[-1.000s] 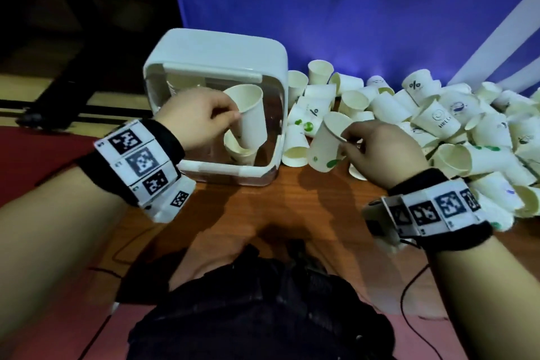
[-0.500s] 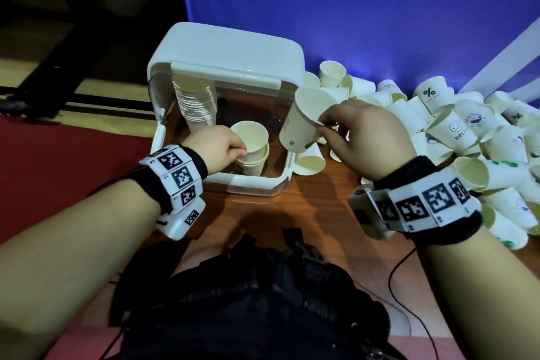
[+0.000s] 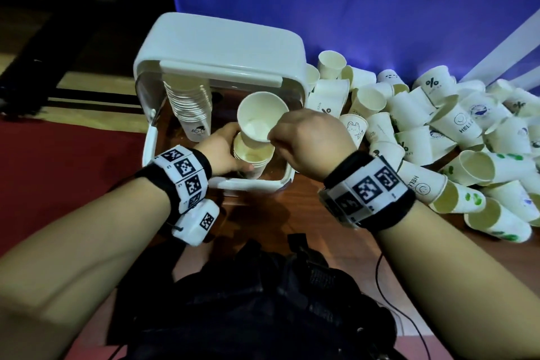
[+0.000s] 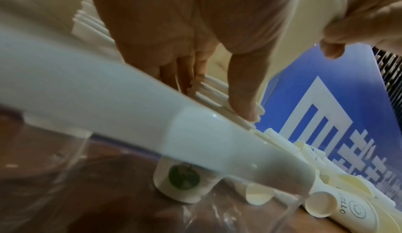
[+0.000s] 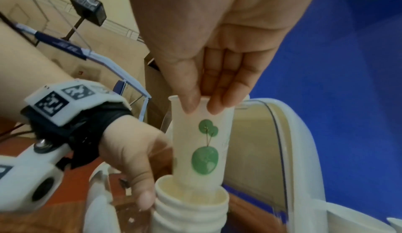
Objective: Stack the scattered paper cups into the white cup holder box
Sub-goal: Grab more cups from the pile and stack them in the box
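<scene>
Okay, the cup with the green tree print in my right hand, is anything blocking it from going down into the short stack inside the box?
Nothing visible does. The tree-print cup held by the right hand already has its base inside the open top of the short stack. The left hand grips the stack's side, clear of the opening.

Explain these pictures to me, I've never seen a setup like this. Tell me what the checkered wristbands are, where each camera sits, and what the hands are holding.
No machine here: a person works with bare hands. The wristbands carry printed markers, and a small camera sits at each wrist; a third is worn on the head. So one picture looks down from the head, and two look along each hand.

A white box stands open on a wooden table, with loose paper cups heaped to its right and a tall stack already inside.

The left hand grips a short stack in the box. The right hand pinches the rim of a cup with green trees, lowering its base into that stack.
</scene>
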